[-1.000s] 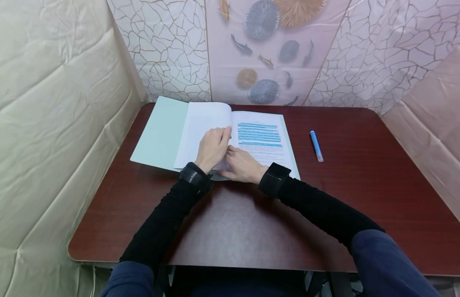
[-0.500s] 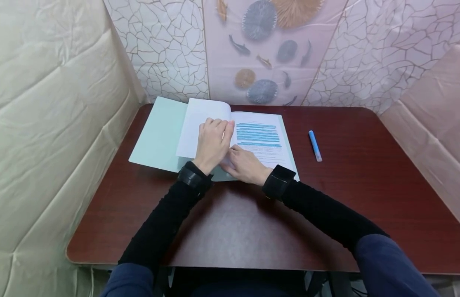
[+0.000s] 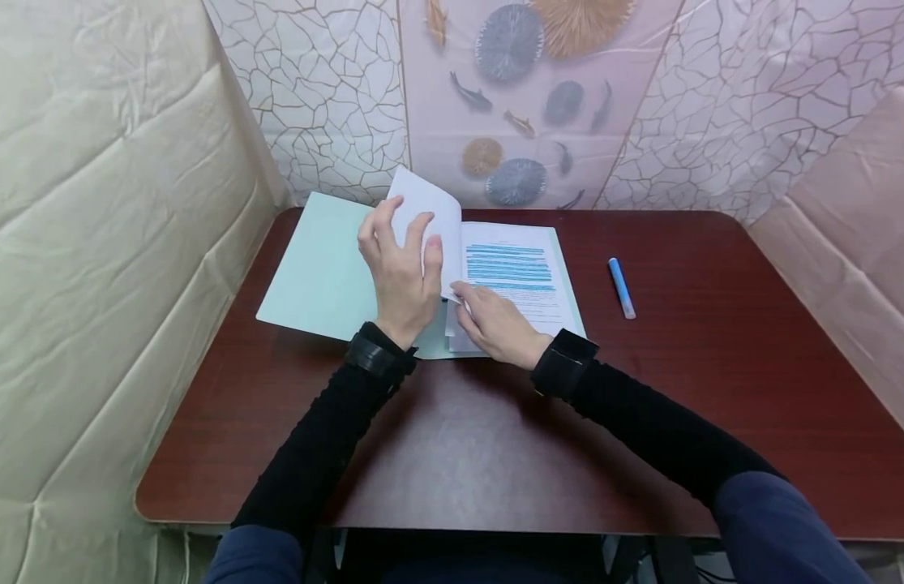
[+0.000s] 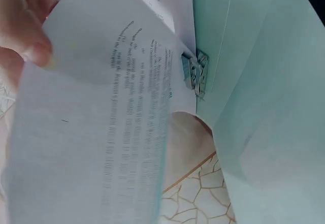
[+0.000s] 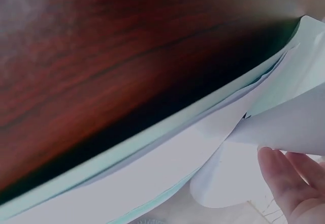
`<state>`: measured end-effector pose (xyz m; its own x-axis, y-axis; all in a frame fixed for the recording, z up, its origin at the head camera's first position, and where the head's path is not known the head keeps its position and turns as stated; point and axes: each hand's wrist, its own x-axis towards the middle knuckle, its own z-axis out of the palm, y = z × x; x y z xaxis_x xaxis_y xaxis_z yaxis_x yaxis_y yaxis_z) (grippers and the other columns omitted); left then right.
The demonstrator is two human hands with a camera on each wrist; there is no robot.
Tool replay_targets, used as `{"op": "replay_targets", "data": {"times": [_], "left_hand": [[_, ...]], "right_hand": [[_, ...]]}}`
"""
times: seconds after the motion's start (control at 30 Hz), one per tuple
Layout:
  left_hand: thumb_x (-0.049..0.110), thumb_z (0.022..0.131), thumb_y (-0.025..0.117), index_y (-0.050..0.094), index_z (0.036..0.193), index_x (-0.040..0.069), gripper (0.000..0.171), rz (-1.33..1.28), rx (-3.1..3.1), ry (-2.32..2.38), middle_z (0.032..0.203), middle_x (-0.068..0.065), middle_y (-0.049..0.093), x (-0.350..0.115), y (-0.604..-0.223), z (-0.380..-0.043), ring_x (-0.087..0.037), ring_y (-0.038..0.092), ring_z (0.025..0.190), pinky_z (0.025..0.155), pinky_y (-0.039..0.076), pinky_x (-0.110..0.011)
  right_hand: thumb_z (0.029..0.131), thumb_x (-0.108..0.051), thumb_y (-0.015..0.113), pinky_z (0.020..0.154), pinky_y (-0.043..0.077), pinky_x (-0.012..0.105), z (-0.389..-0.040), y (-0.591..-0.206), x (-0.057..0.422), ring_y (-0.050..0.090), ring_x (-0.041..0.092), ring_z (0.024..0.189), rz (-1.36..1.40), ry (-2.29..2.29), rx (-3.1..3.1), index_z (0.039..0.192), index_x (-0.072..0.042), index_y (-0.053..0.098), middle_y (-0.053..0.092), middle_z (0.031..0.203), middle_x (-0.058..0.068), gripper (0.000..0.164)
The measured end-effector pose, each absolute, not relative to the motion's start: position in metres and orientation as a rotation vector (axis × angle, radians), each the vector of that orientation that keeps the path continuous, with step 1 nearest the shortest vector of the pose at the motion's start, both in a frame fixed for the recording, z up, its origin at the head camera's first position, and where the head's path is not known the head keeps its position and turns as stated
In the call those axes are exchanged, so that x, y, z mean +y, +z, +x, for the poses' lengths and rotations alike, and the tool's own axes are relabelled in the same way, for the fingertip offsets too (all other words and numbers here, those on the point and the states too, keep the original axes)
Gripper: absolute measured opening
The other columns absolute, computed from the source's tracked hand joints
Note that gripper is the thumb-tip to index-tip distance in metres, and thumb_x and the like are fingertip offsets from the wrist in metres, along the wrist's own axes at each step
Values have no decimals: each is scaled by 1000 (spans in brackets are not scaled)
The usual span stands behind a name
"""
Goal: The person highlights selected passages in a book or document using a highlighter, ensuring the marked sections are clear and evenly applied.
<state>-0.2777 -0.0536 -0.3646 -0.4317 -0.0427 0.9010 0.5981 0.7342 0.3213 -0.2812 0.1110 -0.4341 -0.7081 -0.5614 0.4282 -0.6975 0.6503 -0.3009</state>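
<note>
A pale green folder [image 3: 313, 268] lies spread on the table, holding printed sheets; the upper right-hand sheet [image 3: 510, 264] has blue highlighted lines. Raised pages [image 3: 440, 215] stand up near the fold. My left hand [image 3: 404, 280] is against them with its fingers spread, its thumb [image 4: 38, 54] at the paper's edge in the left wrist view. With its fingertips, my right hand [image 3: 503, 324] pinches the pages' near lower corner, as the right wrist view also shows. A metal fastener [image 4: 196, 74] sits at the folder's spine.
To the right of the folder, a blue marker [image 3: 621, 288] lies on the dark red-brown table [image 3: 714, 365]. Patterned cloth [image 3: 335, 97] hangs behind the table's far edge, and pale padded cloth [image 3: 116, 243] stands along the left side.
The raised pages have swung up from the left toward the fold, baring more green cover. My left hand has risen and spread its fingers; my right hand has shifted slightly right.
</note>
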Motion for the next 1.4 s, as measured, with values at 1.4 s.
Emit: {"op": "replay_targets", "data": {"times": [1.4], "left_hand": [[24,99,39,54,116,3,31,-221,-2214,-995,141,-19,33,-65,-395,-289,-32,24,128,106,29,-45]], "right_hand": [[94,-38,58,57,40,26,-263,-435,165,53,11,59,644,836,-2880,102,-13,73,65,68,-2,30]]}}
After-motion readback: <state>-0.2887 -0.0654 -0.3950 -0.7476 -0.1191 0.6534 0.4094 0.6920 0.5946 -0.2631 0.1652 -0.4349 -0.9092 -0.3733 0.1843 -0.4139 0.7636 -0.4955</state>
